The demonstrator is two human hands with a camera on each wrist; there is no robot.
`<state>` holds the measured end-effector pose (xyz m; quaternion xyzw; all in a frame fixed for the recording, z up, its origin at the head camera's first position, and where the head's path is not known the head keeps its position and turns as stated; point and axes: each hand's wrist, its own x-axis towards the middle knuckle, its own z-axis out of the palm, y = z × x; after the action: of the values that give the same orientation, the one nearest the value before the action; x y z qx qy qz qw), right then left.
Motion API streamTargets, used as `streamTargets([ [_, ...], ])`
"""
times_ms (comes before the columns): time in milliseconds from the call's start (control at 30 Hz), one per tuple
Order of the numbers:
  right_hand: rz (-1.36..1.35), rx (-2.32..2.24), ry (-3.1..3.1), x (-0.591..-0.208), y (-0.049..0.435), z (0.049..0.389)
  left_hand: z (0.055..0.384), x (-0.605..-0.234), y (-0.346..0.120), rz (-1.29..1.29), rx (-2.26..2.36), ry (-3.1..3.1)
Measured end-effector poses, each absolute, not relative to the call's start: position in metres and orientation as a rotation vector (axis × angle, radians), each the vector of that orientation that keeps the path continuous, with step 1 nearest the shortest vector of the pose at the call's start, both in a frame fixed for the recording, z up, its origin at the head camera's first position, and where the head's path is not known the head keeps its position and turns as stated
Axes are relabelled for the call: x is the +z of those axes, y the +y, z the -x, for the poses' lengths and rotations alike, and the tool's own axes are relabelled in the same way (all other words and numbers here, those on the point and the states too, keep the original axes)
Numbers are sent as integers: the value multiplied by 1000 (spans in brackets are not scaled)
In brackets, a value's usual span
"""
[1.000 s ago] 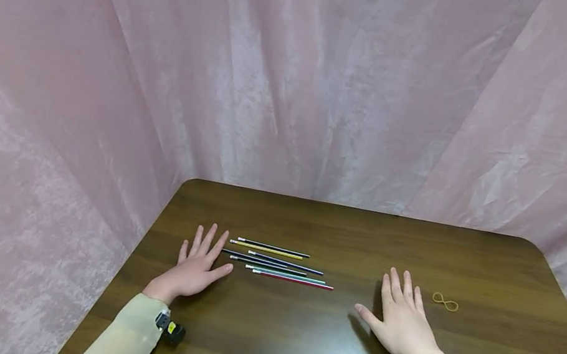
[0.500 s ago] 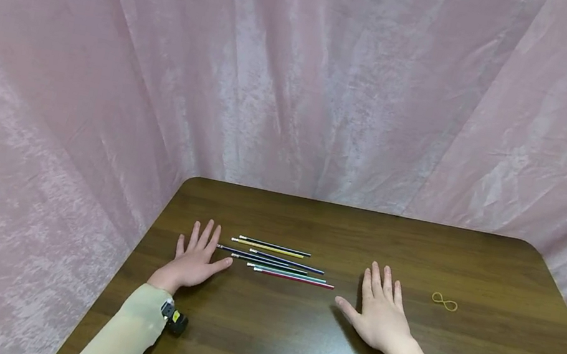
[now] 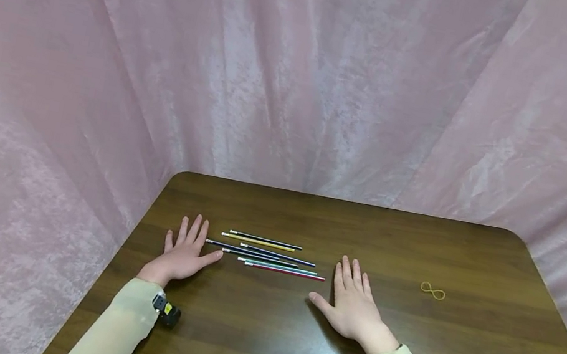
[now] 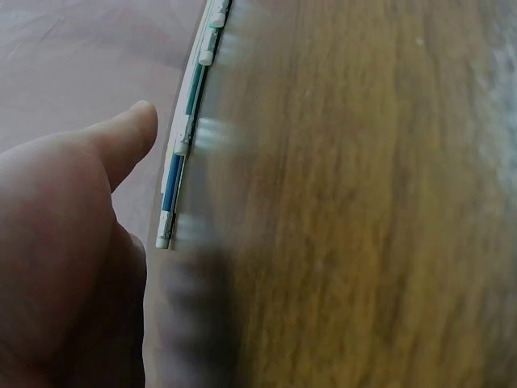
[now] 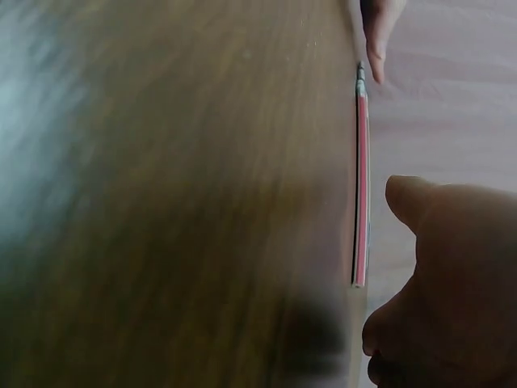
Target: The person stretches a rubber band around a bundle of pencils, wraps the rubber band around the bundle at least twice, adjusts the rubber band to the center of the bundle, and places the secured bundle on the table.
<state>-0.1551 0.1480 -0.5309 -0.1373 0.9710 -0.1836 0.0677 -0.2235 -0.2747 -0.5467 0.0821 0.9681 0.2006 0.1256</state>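
Several thin pencils with white eraser ends lie roughly side by side on the table, their erasers toward the left. A red pencil [image 3: 285, 271] is nearest me, and a yellow pencil [image 3: 257, 241] lies near the far side. My left hand [image 3: 182, 255] is spread just left of the eraser ends, holding nothing. In the left wrist view its thumb [image 4: 133, 133] stands apart from the pencils. To the right of the pencil points, my right hand [image 3: 353, 306] is spread with straight fingers and nothing in it. The right wrist view has the red pencil [image 5: 363, 190] beyond its thumb.
A yellow rubber band [image 3: 432, 290], twisted into a figure eight, lies right of my right hand. The brown wooden table [image 3: 255, 336] ends at the back against a pink curtain [image 3: 301, 79]. Each sleeve carries a small black wrist camera.
My right hand has moved left, closer to the pencils. My left hand has drawn slightly left, uncovering one pencil's eraser end. The head view has shifted a little.
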Motion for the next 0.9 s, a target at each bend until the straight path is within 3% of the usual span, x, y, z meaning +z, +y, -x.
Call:
streamTargets([
  [900, 386, -492, 2862, -536, 128, 164, 237, -570, -278, -188, 565, 2796],
])
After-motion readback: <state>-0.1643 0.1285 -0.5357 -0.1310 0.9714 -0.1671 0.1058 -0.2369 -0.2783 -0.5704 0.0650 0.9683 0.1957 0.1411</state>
